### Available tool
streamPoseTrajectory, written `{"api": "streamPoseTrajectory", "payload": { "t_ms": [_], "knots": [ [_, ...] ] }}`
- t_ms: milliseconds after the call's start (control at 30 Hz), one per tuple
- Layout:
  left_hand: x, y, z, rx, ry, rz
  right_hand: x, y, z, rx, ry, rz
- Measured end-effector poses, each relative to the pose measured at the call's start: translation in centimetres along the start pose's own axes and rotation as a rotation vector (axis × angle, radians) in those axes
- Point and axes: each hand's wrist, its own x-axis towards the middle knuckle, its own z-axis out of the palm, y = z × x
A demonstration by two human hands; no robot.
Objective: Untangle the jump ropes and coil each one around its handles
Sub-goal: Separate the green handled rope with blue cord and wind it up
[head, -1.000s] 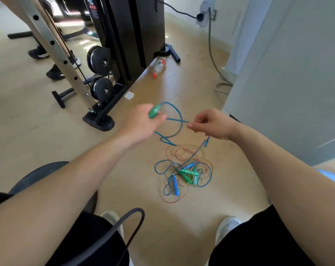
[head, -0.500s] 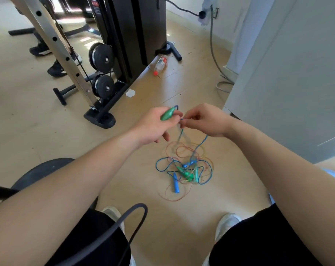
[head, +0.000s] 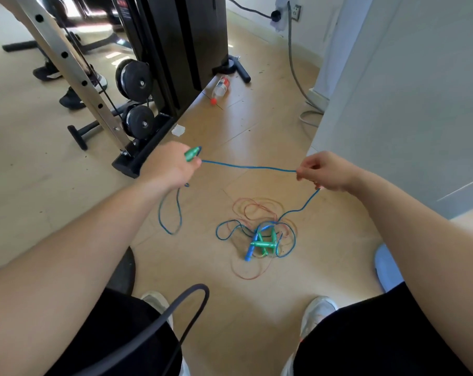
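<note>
Blue jump rope (head: pixel 248 167) — stretched between hands above floor tangle (head: pixel 262 236); green handle (head: pixel 192 154) gripped in curled left hand (head: pixel 170 169), rope pinched in right hand (head: pixel 327 172). Bottle (head: pixel 220 86) label — too blurred to read.

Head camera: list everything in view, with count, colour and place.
tangle: one, green and blue handles plus ropes, floor ahead
blue rope: at least one, blue, stretched mid-frame, trailing into tangle
red rope: at least one, red, looped in tangle
green handle: one, green, in left grip
machine: one, black, upper left
bottle: one, clear with red cap, floor by machine
cable: one, grey, from wall socket
shoes: two, white, bottom edge
left grip: holds green handle
right grip: pinches blue rope
</note>
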Motion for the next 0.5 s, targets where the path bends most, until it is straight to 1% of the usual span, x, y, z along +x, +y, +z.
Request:
{"api": "streamPoseTrajectory", "payload": {
  "t_ms": [33,67,167,200,267,300,333,400,500],
  "knots": [
    [-0.2,0.4,0.6,0.002,-0.038,0.024,0.0,-0.7,0.1,-0.009,-0.001,-0.031],
    [-0.5,1.1,1.3,-0.061,-0.082,0.065,0.0,-1.6,0.3,-0.018,0.001,-0.07],
    [-2.0,4.5,2.7,-0.446,-0.212,0.193,-0.4,-5.0,1.0,-0.042,0.017,-0.192],
    [-2.4,5.5,3.1,-0.519,-0.262,0.222,-0.6,-5.8,1.2,-0.041,0.035,-0.229],
    [-2.9,6.7,3.7,-0.552,-0.359,0.256,-0.6,-6.4,1.2,-0.032,0.094,-0.255],
    [-2.8,6.8,3.7,-0.525,-0.359,0.257,-0.5,-6.2,1.1,-0.032,0.115,-0.246],
    [-2.6,6.9,3.7,-0.48,-0.322,0.257,-0.5,-6.0,0.9,-0.031,0.119,-0.224],
    [-1.6,6.3,3.1,-0.377,-0.189,0.237,-0.3,-4.5,0.7,-0.044,0.086,-0.163],
    [0.0,4.6,1.7,-0.306,-0.01,0.106,-0.3,-1.4,0.2,-0.047,0.046,-0.047]
  ]
}}
